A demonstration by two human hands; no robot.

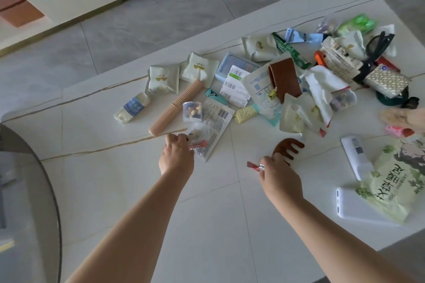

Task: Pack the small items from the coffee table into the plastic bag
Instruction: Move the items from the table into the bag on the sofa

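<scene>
Pink ribbed case point(176, 107) lies diagonally, far end toward upper right.

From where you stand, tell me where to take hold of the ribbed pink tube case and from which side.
Grip the ribbed pink tube case around its middle, fingers across its width, coming from above. It lies flat and diagonal on the coffee table, and both long sides look mostly clear there. Its upper end sits against a white packet, so avoid that end.

We get one wide-angle head view, looking forward and down, close over the worktop point(207, 202); both forearms enter from 6 o'clock, floor point(149, 18) toward 12 o'clock.
</scene>
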